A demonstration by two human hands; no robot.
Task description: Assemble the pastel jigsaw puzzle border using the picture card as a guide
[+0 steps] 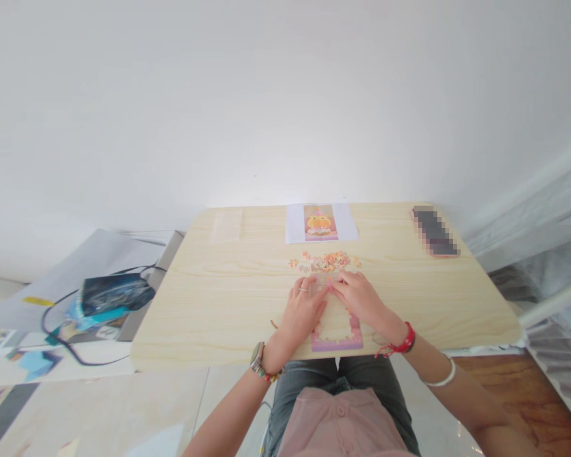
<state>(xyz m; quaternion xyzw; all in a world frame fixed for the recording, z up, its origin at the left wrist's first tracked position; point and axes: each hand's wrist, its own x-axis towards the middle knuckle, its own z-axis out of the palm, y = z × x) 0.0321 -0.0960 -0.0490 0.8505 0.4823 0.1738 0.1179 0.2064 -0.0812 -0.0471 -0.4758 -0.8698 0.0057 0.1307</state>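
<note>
My left hand (303,308) and my right hand (359,297) rest side by side on a pale wooden table (209,298), fingertips meeting over the top of a pink-bordered jigsaw frame (337,339). Whether either hand pinches a piece is hidden by the fingers. Just beyond the fingertips lies a loose heap of small orange and pink puzzle pieces (326,261). A reference picture (320,223) of a yellow figure on a white sheet lies at the table's far edge.
A phone (434,231) lies at the far right of the table. A faint clear bag (226,225) lies at the far left. To the left, off the table, a dark box with a black cable (111,294) sits on a low surface.
</note>
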